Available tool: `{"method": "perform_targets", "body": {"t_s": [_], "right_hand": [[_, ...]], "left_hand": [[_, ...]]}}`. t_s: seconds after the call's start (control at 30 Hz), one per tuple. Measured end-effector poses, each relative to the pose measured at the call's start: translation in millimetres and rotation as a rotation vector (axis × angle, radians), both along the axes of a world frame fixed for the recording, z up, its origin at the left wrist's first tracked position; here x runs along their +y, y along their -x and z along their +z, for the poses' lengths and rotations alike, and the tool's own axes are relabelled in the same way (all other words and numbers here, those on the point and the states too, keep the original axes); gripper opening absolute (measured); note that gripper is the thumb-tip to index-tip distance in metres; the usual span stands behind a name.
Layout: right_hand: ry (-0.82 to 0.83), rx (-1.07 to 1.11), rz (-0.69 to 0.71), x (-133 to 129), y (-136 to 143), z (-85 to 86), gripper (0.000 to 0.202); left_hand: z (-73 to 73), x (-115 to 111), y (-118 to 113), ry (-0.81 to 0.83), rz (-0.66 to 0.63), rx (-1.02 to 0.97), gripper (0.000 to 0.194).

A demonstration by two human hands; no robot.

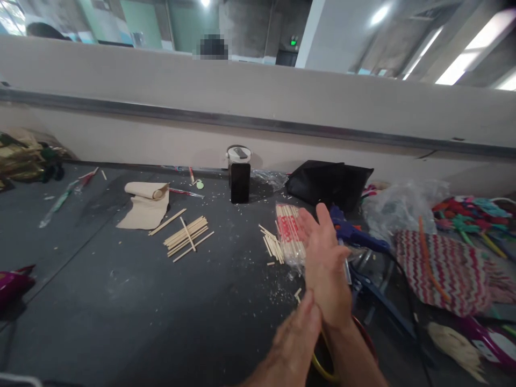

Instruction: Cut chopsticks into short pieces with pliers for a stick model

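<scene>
My right hand point(326, 269) is raised over the right side of the dark table, fingers stretched out and empty. My left hand point(300, 320) rests against the right hand at the wrist; its fingers are mostly hidden. Just behind the right fingers lies a clear plastic pack of wooden sticks point(291, 236) with red print. Short cut sticks point(272, 244) lie beside the pack. To the right of the right hand are a blue glue gun point(357, 235) and a blue-handled tool point(381, 301). Under the forearms a yellow loop point(322, 368) shows in part.
Longer wooden sticks point(185, 236) and a roll of beige cloth point(147, 204) lie to the left. A phone point(240, 184) leans on a white container point(238, 153). A black bag point(330, 183), plastic wrap point(403, 207) and striped knitted cloth point(447, 274) sit rightward. A low partition point(201, 80) stands behind.
</scene>
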State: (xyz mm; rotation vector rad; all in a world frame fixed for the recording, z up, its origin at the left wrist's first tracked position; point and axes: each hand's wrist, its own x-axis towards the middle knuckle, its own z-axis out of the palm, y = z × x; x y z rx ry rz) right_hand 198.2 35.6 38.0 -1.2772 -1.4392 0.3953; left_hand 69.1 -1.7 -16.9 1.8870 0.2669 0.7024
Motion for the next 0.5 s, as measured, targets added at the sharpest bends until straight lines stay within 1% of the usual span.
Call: {"method": "perform_targets", "body": {"t_s": [0.03,0.07,0.1,0.13,0.17,0.2,0.23,0.3,0.33,0.37,0.4,0.47,0.5], "right_hand": [[-0.016,0.039,-0.029,0,-5,0.8,0.054],[-0.027,0.086,-0.047,-2,-9,-0.4,0.051],[-0.027,0.136,-0.054,-5,-12,-3.3,0.047],[-0.015,0.180,-0.050,-9,-15,-7.7,0.044],[0.012,0.216,-0.040,-14,-17,-13.0,0.044],[0.059,0.228,-0.027,-18,-19,-18.7,0.046],[0.125,0.214,-0.021,-21,-20,-24.0,0.046],[0.284,0.105,-0.035,-23,-24,-32.2,0.039],[0.362,0.023,-0.038,-22,-26,-34.7,0.034],[0.429,-0.062,-0.026,-21,-27,-36.4,0.028],[0.479,-0.140,0.003,-18,-28,-37.3,0.024],[0.529,-0.269,0.072,-15,-30,-38.5,0.020],[0.543,-0.330,0.096,-13,-32,-39.4,0.019]], "left_hand": [[1.9,8,8,-0.144,-0.033,0.006,0.067],[6.8,21,17,-0.264,-0.010,0.039,0.058],[13.6,37,27,-0.338,0.130,0.092,0.044],[20.5,55,38,-0.395,0.339,0.128,0.029],[26.1,75,49,-0.464,0.531,0.173,0.024],[29.2,95,60,-0.500,0.699,0.274,0.025],[29.1,113,70,-0.505,0.801,0.418,0.034],[19.5,143,86,-0.508,0.978,0.687,0.060],[11.1,154,93,-0.516,1.028,0.813,0.070],[1.7,163,99,-0.536,1.042,0.906,0.073],[-7.9,169,104,-0.560,1.031,0.975,0.072],[-24.0,176,113,-0.593,0.952,1.064,0.058],[-29.7,179,118,-0.614,0.914,1.078,0.051]]}}
